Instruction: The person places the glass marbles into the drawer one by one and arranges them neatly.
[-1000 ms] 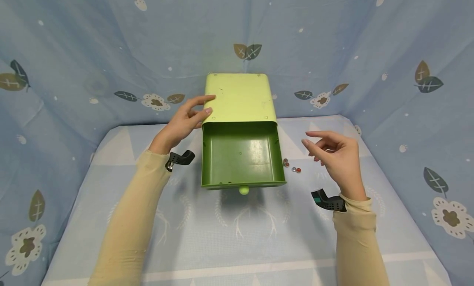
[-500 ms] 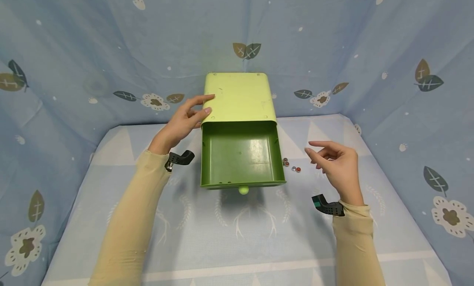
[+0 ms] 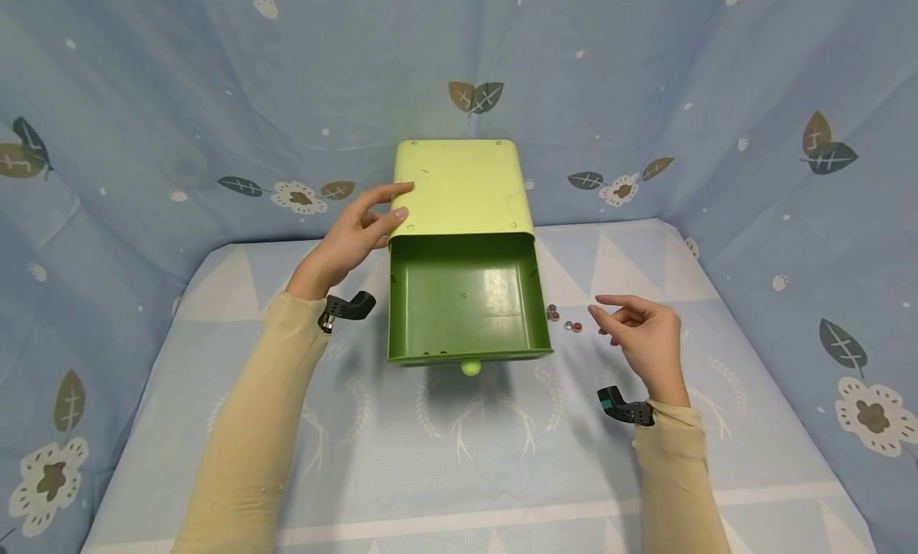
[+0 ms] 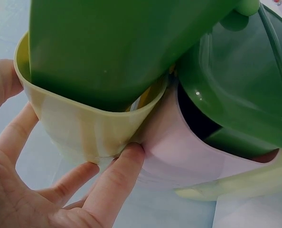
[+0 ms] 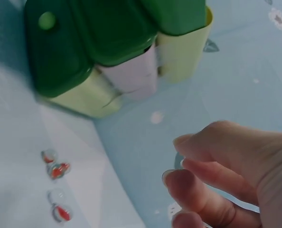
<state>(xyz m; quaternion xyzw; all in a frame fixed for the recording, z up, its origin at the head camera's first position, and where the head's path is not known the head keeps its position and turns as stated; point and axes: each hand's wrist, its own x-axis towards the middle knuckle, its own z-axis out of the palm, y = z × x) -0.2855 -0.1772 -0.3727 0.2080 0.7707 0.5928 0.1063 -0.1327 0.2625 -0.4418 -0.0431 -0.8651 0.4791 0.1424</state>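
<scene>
- My left hand is spread wide, fingertips resting on the top and side of one cabinet.
- My right hand has hold of nothing; thumb and forefinger stand slightly parted, just right of five marbles.
- The cabinet has three stacked drawers; the top drawer is pulled out, its one knob toward me.
- The marbles lie on the table, right of the cabinet: three grouped, two paired.

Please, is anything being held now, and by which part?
The left hand holds the top yellow box by its left side, near the open front. The right hand holds nothing.
</scene>
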